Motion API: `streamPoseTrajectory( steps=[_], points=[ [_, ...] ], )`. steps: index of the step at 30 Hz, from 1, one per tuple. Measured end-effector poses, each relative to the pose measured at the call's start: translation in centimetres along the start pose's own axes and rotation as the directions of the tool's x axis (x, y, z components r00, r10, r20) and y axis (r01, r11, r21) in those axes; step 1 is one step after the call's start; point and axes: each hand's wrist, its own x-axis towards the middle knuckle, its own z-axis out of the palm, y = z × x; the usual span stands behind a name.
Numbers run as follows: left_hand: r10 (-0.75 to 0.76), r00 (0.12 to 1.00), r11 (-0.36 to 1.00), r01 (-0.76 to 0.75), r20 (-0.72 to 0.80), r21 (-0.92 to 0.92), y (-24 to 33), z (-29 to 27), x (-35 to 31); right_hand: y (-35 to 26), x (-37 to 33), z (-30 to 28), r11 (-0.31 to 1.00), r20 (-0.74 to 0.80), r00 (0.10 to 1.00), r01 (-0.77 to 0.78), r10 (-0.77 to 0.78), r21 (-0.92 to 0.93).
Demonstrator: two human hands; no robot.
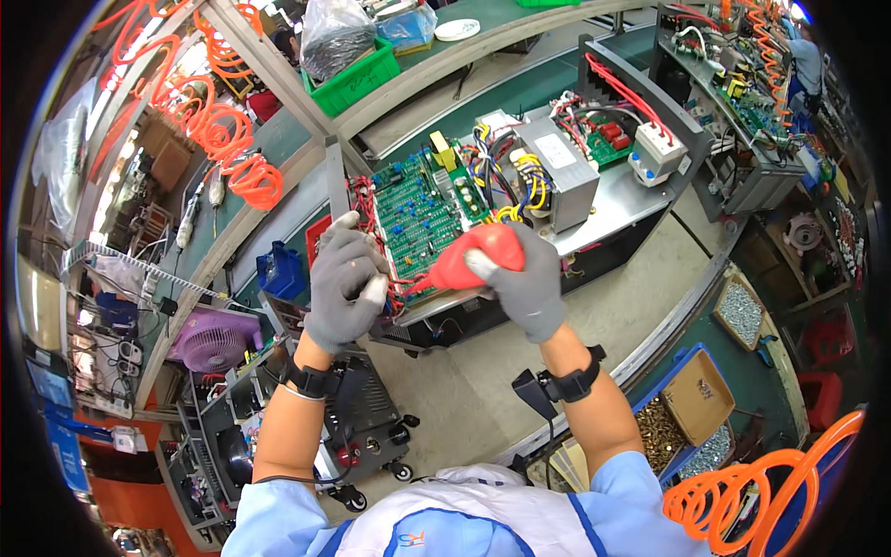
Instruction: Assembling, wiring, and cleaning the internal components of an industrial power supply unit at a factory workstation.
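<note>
In my right hand (534, 288) is a soft red bottle (483, 255), its narrow end pointing left toward the near left corner of a green circuit board (418, 218). The fingers are wrapped round it, with the thumb along its near side. My left hand (343, 283) is at the board's left edge, beside a bundle of red wires (365, 204). Its fingers are curled; what they hold, if anything, is hidden. Both hands wear grey gloves. The board sits in an open metal chassis (613, 200) with a grey boxed transformer (561, 172) to its right.
Orange coiled hoses hang at the upper left (223, 139) and lower right (742, 506). A blue bin (278, 269) stands left of the chassis. Trays of screws (740, 311) lie on the right-hand bench. A wheeled black unit (371, 418) stands below my left forearm.
</note>
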Motion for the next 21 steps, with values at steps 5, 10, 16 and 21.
streamPoseTrajectory(
  steps=[5, 10, 16, 21],
  points=[
    [0.018, 0.998, 0.999, -0.021, -0.058, -0.043, -0.1, 0.4, -0.4, -2.1, -1.0, -2.1, 0.928, -0.054, 0.967, -0.224, 0.251, 0.299],
    [0.008, 0.982, 1.0, -0.005, -0.187, 0.014, 0.7, 0.3, -0.8, -2.0, 0.8, 0.2, 0.983, -0.286, 0.958, 0.022, 0.032, 0.184],
    [0.065, 0.904, 0.998, -0.056, 0.424, -0.033, -3.2, -4.0, 5.5, -0.6, 5.6, 5.4, 0.926, -0.153, 0.943, 0.244, -0.296, -0.288],
    [-0.013, 0.617, 0.954, -0.229, 0.787, 0.196, -7.3, -4.0, 8.6, -0.4, 8.5, 7.2, 0.897, -0.064, 0.995, 0.044, -0.08, -0.44]
  ],
)
